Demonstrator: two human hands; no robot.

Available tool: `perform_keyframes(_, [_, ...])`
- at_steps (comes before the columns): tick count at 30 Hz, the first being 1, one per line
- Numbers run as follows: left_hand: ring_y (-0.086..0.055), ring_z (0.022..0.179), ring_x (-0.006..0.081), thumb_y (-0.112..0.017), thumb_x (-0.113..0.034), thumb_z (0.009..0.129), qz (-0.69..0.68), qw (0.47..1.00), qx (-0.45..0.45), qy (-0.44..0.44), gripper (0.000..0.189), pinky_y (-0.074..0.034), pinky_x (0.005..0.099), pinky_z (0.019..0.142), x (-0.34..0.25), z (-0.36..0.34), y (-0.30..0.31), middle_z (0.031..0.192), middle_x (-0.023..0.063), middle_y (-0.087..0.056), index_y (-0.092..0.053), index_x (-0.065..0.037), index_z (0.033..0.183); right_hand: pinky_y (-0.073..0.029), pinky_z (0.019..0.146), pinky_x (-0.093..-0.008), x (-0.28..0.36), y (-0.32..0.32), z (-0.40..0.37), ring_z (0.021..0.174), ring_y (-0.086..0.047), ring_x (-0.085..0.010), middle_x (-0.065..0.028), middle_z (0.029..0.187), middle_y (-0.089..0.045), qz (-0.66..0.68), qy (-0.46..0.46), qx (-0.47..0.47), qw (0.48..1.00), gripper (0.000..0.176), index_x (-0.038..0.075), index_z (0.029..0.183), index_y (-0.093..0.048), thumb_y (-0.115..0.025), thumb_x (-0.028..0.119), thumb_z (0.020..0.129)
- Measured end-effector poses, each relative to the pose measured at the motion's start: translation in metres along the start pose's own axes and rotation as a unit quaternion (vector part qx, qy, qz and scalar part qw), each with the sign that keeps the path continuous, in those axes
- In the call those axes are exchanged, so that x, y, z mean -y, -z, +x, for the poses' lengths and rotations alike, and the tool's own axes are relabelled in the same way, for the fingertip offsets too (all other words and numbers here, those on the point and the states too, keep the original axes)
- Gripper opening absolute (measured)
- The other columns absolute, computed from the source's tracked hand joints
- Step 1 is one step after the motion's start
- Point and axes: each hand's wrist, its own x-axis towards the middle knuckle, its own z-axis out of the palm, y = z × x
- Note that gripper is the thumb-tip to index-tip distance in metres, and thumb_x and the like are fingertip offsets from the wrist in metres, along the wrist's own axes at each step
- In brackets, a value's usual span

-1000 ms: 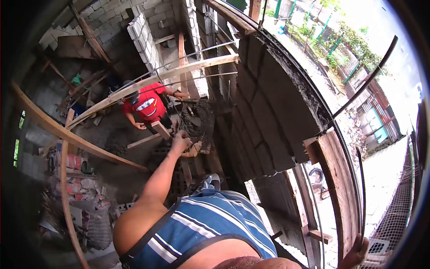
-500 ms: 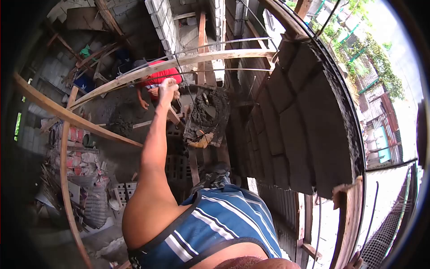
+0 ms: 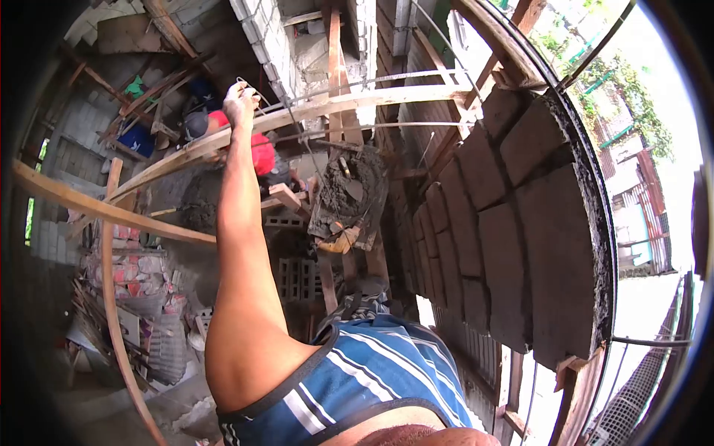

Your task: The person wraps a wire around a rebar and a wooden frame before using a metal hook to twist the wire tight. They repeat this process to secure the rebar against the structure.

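- Left hand (image 3: 239,100) is raised at far left, its fingers clenched around a thin cord (image 3: 258,91).
- A wooden beam (image 3: 357,100) crosses just beside it.
- A mortar tray (image 3: 348,195) lies below, to the right.

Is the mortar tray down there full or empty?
Full: a heap of wet grey mortar covers most of the tray.
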Motion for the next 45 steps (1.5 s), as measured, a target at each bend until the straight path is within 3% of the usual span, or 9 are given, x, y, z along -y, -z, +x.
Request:
perform_keyframes(6, [-0.07,0.066,0.0154,-0.067,-0.009,0.084,0.149,0.988,-0.045,-0.013,0.028,-0.056,0.0281,0.061,0.036,0.035,-0.016,0.09,0.0115,-0.075,-0.072,-0.005,0.111,-0.036,0.044,-0.0357,0.015,0.011,0.002,0.045,-0.044,-0.0167,-0.0025,0.051,-0.052,0.043,-0.014,0.008,0.999,0.052,0.007,0.06,-0.057,-0.079,0.047,0.086])
perform_keyframes(10, [-0.073,0.083,0.0332,-0.064,-0.014,0.081,0.37,0.924,-0.042,-0.088,0.023,-0.056,0.0426,0.075,0.059,0.03,-0.01,0.088,0.016,-0.074,-0.075,-0.015,0.101,-0.037,0.044,-0.0354,0.032,0.019,0.004,0.046,-0.045,-0.0164,-0.0027,0.051,-0.052,0.133,-0.013,-0.002,0.991,0.051,0.007,0.061,-0.058,-0.079,0.047,0.086])
perform_keyframes(17, [-0.07,0.086,0.0389,-0.064,-0.013,0.076,0.401,0.915,-0.027,0.023,0.014,-0.054,0.0477,0.074,0.151,0.044,0.013,0.087,0.0202,-0.072,-0.073,-0.012,0.087,-0.04,0.048,-0.0373,0.05,0.027,0.007,0.05,-0.049,-0.0203,-0.0063,0.056,-0.057,0.174,0.002,-0.004,0.985,0.046,0.005,0.065,-0.06,-0.08,0.04,0.087])
perform_keyframes(24, [-0.069,0.102,0.0359,-0.063,-0.011,0.077,0.466,0.882,-0.015,-0.069,0.041,-0.053,0.0433,0.09,0.11,0.014,0.001,0.105,0.018,-0.072,-0.069,-0.012,0.117,-0.048,0.055,-0.0357,0.039,0.023,0.009,0.059,-0.058,-0.0238,-0.0105,0.064,-0.065,0.139,0.05,-0.014,0.989,0.035,0.001,0.074,-0.068,-0.081,0.031,0.086])
perform_keyframes(30, [-0.066,0.111,0.0354,-0.057,-0.002,0.079,0.467,0.882,0.063,-0.013,0.081,-0.051,0.0453,0.093,0.078,-0.026,-0.003,0.129,0.015,-0.065,-0.032,-0.02,0.153,-0.051,0.064,-0.0343,0.004,0.004,0.008,0.068,-0.062,-0.0235,-0.0128,0.077,-0.069,0.154,0.046,0.024,0.987,0.028,0.001,0.089,-0.07,-0.07,0.029,0.095])
perform_keyframes(38, [-0.065,0.109,0.0399,-0.066,-0.016,0.079,0.522,0.849,0.046,-0.064,0.06,-0.051,0.0467,0.093,0.111,-0.014,0.012,0.114,0.024,-0.067,-0.051,-0.014,0.137,-0.048,0.081,-0.0372,-0.084,-0.045,0.007,0.086,-0.063,-0.0291,-0.0221,0.097,-0.068,0.059,0.134,0.065,0.987,0.036,-0.003,0.109,-0.068,-0.055,0.03,0.105])
perform_keyframes(40, [-0.06,0.118,0.0426,-0.066,-0.016,0.078,0.528,0.844,0.05,0.08,0.075,-0.049,0.0467,0.097,0.069,-0.034,0.002,0.123,0.031,-0.061,-0.039,-0.009,0.148,-0.048,0.08,-0.0378,-0.038,-0.023,0.013,0.09,-0.063,-0.0306,-0.0232,0.104,-0.066,0.148,-0.129,0.201,0.96,0.036,-0.004,0.112,-0.067,-0.056,0.03,0.104])
perform_keyframes(42, [-0.048,0.131,0.0465,-0.066,-0.017,0.079,0.514,0.844,-0.119,-0.101,0.085,-0.044,0.0464,0.106,0.134,-0.013,0.008,0.136,0.038,-0.049,-0.026,-0.002,0.153,-0.04,0.059,-0.0384,-0.031,-0.032,0.002,0.065,-0.048,-0.0211,-0.0112,0.069,-0.055,0.201,-0.035,0.062,0.977,0.036,0.001,0.086,-0.062,-0.068,0.034,0.097])
perform_keyframes(45, [-0.036,0.141,0.0473,-0.068,-0.02,0.082,0.456,0.868,-0.109,-0.162,0.083,-0.035,0.0454,0.116,0.06,-0.053,-0.023,0.148,0.0383,-0.037,-0.028,0.002,0.152,-0.041,0.057,-0.0381,0.015,0.005,0.001,0.062,-0.049,-0.0202,-0.0097,0.07,-0.057,0.097,-0.085,0.069,0.989,0.038,0.004,0.087,-0.064,-0.065,0.04,0.098])
